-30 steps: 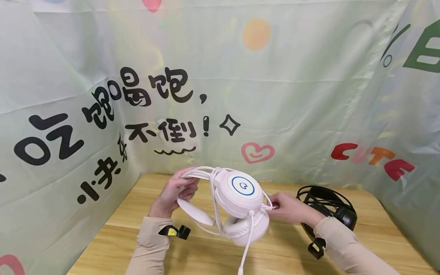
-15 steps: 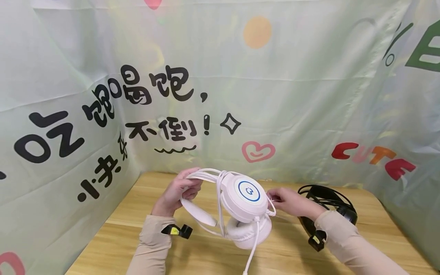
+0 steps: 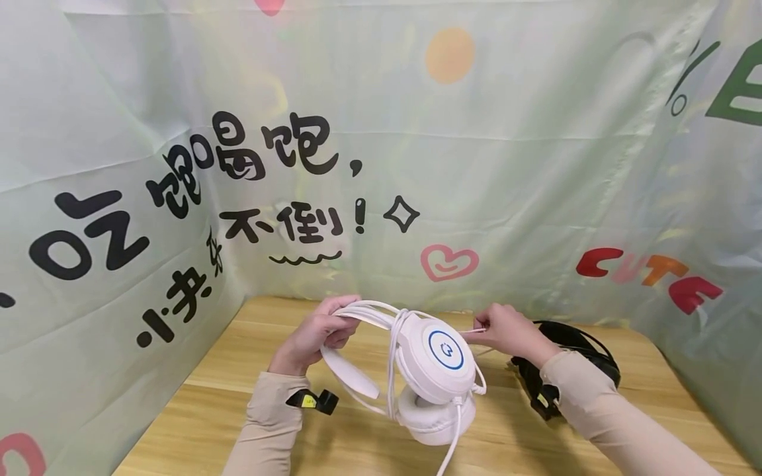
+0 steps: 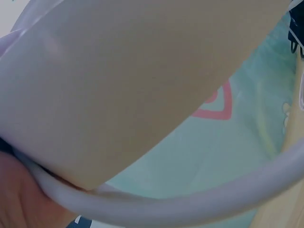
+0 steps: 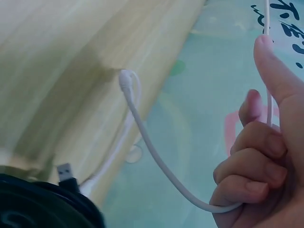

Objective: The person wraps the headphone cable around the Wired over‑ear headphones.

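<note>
White over-ear headphones (image 3: 437, 360) with a blue ring on the ear cup hang tilted above the table. My left hand (image 3: 315, 337) grips their headband, along with the white cable wound round it. A smooth white part of the headphones fills much of the left wrist view, with a thin white tube (image 4: 156, 209) below. To the right of the ear cups, my right hand (image 3: 508, 330) pinches a stretch of the white cable (image 5: 164, 171). In the right wrist view this cable runs through the curled fingers (image 5: 249, 164) and under the thumb. Its loose end hangs below the ear cups.
Black headphones (image 3: 604, 360) with coiled cable lie on the wooden table (image 3: 369, 456) at the right, partly behind my right forearm. A USB plug (image 5: 65, 172) sticks up beside them. Printed cloth (image 3: 506, 198) walls the table in at the back and sides.
The white headphones and my left hand have shifted slightly right and down. My right hand has moved up and right from the ear cup, drawing a length of white cable out with it.
</note>
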Demonstrator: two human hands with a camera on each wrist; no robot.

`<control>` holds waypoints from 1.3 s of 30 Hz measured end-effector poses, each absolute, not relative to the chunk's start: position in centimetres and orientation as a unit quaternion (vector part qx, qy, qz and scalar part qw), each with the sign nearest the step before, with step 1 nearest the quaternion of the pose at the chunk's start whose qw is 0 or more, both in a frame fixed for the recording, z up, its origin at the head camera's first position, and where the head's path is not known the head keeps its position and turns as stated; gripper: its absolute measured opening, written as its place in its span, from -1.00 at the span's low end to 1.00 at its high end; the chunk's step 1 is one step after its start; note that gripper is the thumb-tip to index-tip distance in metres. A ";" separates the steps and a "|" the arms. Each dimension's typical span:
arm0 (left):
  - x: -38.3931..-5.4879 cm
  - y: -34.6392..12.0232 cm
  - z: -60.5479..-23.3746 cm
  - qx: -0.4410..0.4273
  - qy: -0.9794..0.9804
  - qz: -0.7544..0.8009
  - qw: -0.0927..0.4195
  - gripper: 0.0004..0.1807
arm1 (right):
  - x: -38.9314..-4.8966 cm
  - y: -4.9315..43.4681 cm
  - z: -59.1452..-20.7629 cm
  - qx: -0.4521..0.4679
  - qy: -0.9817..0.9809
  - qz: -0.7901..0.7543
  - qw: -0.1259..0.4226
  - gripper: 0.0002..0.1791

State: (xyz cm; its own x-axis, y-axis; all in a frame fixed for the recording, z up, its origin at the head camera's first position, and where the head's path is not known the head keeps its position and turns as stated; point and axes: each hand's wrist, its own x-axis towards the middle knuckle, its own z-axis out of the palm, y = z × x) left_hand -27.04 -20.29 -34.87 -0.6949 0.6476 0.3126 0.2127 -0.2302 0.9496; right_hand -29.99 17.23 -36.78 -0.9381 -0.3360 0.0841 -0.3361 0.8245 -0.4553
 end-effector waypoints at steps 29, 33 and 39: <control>-26.5 -19.8 -34.8 0.317 0.705 0.620 0.131 -0.83 | -30.2 15.1 -29.9 0.227 -0.959 0.165 0.030 -0.24; -26.5 -19.8 -34.8 0.315 0.715 0.611 0.128 -0.82 | -30.5 15.5 -28.8 0.274 -0.941 0.197 -0.026 -0.44; -26.3 -20.1 -34.6 0.314 0.726 0.598 0.125 -0.78 | -30.5 15.2 -28.1 0.303 -0.931 0.204 -0.001 -0.58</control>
State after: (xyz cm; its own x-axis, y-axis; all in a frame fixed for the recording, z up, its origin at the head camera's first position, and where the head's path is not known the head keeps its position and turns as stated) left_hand -26.35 -20.09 -34.63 -0.7713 0.6059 0.1950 0.3076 0.0867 0.9476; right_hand -30.46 15.22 -28.12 -0.8165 -0.5643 0.1222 -0.5637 0.7333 -0.3801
